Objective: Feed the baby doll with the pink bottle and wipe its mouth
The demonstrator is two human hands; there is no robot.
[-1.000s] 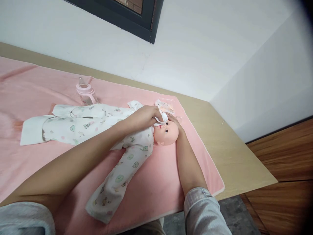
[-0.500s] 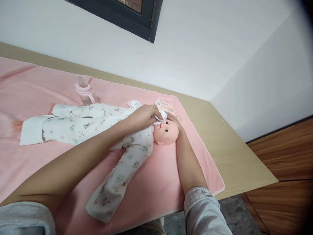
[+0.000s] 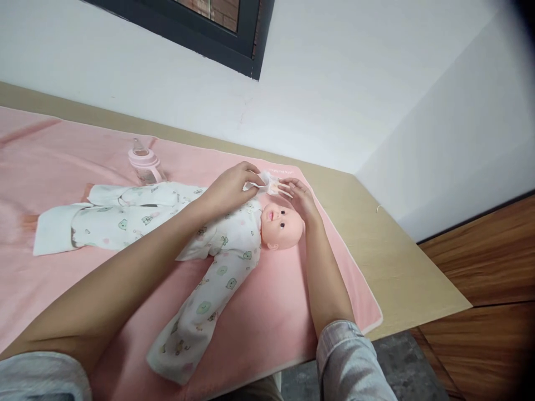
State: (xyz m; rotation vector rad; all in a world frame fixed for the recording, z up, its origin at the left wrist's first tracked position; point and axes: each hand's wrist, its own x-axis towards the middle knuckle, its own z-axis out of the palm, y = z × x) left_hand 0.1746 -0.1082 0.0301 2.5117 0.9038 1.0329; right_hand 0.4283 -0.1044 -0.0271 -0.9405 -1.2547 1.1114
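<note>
A baby doll lies on its back, its bald head to the right, wearing a white suit with small green animal prints. Just beyond the doll's face, my left hand is closed, pinching a crumpled white wipe between thumb and fingers. My right hand hovers by the top of the doll's head, fingers stretched out and apart. Its fingertips reach the edge of a small white packet with an orange tint, beside the wipe. Whether they press on wipe or packet is hard to see.
A pink baby bottle with a clear teat stands near the doll's legs. Under everything is a pink blanket on a wooden table. A white wall and a dark window frame rise behind.
My left hand has lifted the wipe off the doll's mouth and moved it away towards the wall. My right hand has come off the doll's head, its fingers now beside the wipe.
</note>
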